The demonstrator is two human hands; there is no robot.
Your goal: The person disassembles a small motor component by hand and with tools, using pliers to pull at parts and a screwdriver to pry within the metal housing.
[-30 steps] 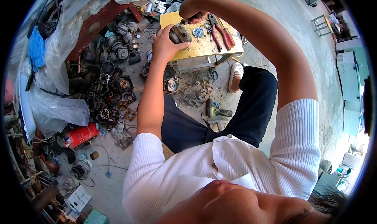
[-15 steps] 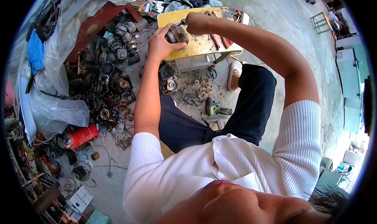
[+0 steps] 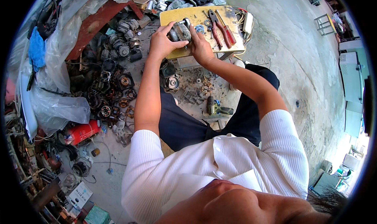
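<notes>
An old, grimy small motor (image 3: 181, 32) stands on a yellow-topped stool (image 3: 169, 15) beyond my knees. My left hand (image 3: 161, 43) is wrapped round its left and near side, thumb across the front. My right hand (image 3: 201, 48) closes along the motor's right side, on a wrench (image 3: 186, 21); only the rounded metal head shows above my fingers, the handle being mostly hidden. To the right on the stool lie red-handled pliers (image 3: 218, 28), a screwdriver (image 3: 228, 31) with a red handle, and a small blue piece (image 3: 200, 29).
Dismantled motor parts (image 3: 112, 90) are heaped on the floor at left. A cordless drill (image 3: 216, 107) lies between my feet, near scattered metal scraps. A red cylinder (image 3: 83, 133) lies at left. A white power strip (image 3: 247, 22) with cables is beside the stool's right edge.
My right hand has swung down and toward me, from beyond the motor to its right side. The pliers and screwdriver are now uncovered. My left hand keeps its hold on the motor.
</notes>
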